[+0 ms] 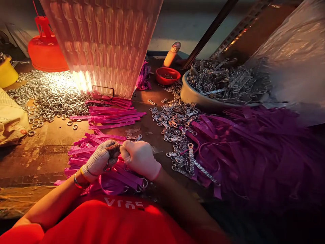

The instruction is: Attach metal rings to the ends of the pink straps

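Note:
My left hand (101, 160), in a dotted white knit glove with dark brown wrapping at the fingertips, is closed in a pinch. Touching it or almost so, my right hand (140, 158) in a smooth white glove is curled into a fist. Whatever the fingers hold is hidden between them. Beneath both hands lies a pile of pink straps (117, 177), some ending in metal rings (144, 183). Beyond them a neater stack of pink straps (114, 116) rests on the table. A few small metal chain links (139, 137) lie just past my right hand.
Loose metal rings (50, 98) spread under a red lamp (47, 51), beside a ribbed translucent panel (106, 44). To the right are chain pieces (177, 118), a heap of purple straps (248, 152) and a tub (195, 98) of metal chains. A red bowl (167, 81) stands behind.

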A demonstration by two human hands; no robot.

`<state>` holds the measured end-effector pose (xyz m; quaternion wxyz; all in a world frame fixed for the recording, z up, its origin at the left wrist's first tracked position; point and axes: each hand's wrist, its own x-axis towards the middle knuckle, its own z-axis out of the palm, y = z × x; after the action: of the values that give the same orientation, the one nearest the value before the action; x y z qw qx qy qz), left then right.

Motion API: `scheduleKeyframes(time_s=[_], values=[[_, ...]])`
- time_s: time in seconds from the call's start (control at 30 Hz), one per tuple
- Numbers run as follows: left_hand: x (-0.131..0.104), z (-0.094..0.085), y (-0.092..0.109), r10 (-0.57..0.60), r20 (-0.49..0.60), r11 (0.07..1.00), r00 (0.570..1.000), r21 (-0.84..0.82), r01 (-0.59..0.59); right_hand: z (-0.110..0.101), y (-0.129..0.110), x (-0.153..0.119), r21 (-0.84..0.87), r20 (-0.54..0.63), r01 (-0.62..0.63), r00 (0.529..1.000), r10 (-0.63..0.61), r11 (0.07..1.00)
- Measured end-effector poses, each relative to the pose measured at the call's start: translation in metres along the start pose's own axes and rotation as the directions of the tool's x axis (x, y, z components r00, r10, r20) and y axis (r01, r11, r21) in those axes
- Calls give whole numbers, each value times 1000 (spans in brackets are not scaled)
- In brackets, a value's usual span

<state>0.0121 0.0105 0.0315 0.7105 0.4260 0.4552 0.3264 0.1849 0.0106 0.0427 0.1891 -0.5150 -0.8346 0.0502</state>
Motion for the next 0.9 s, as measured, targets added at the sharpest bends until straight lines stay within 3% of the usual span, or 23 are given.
scheduleKeyframes(time_s=[0.1,0.2,0.33,0.43,0.5,0.53,0.57,0.6,0.63,0.67,0.7,0.8,0.9], values=[[5,0,1,-73,15,990,997,-118,74,-2,-1,-1,-35,10,16,1000,-16,999],[7,2,3,-117,67,980,991,-152,126,-5,0,-3,2,90,-54,995,53,999],[7,9,10,-91,75,991,993,-90,97,-1,1,-5,18,129,-69,989,66,997],[10,6,17,-56,61,998,997,41,54,5,3,-6,192,68,-116,992,105,974],[19,-10,24,112,1,948,994,300,-107,7,6,-7,366,10,-156,987,163,917],[25,-24,27,241,-40,857,970,478,-193,7,8,-8,447,-25,-166,980,198,879],[32,-40,31,389,-66,704,919,664,-251,7,11,-10,514,-60,-175,969,239,840],[40,-59,35,494,-104,539,863,816,-209,7,14,-12,569,-93,-183,955,283,802],[48,-77,39,532,-164,405,831,911,-80,7,16,-13,610,-114,-191,939,324,769],[56,-95,42,521,-238,308,820,948,79,7,19,-15,638,-126,-199,926,356,744],[64,-111,43,464,-286,247,839,951,187,7,20,-17,654,-129,-205,918,374,728],[80,-139,42,373,-306,230,876,945,233,9,21,-20,683,-130,-181,923,362,708],[84,-144,37,369,-281,273,886,944,185,10,19,-23,709,-126,-157,931,342,688]])
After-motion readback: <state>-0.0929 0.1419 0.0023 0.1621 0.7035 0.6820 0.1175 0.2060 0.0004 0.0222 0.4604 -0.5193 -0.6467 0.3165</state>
